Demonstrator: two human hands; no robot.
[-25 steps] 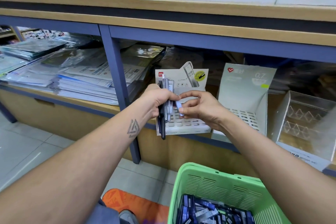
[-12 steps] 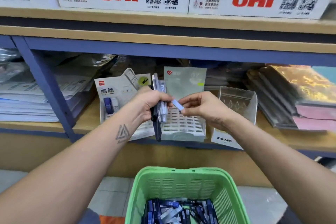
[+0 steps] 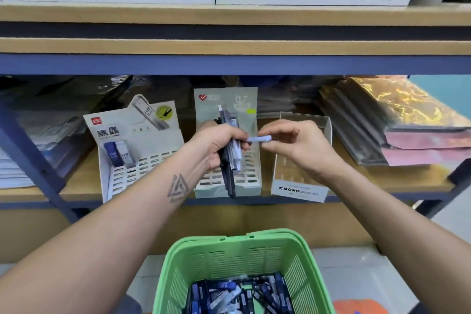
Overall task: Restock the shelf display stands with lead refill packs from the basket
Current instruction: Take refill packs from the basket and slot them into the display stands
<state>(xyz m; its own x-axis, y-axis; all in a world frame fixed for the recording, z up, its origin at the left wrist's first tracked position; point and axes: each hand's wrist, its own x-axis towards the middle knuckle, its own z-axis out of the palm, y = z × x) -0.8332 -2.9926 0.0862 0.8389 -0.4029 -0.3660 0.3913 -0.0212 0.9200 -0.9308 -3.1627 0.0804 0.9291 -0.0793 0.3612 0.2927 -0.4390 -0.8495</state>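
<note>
The pale blue lead refill pack (image 3: 259,138) is now drawn clear of the bundle of packs (image 3: 230,145) the left hand (image 3: 219,146) is gripping; the right hand (image 3: 293,145) is pinching it, next slotting it into the grey slotted display stand (image 3: 251,178).

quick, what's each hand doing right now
Left hand: grips a bundle of lead refill packs.
Right hand: pinches a single pale pack.

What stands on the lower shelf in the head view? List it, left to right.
Paper stacks → HB display stand → 0.7 display stand → clear MONO stand → stacked sleeves with gold and pink sheets.
</note>
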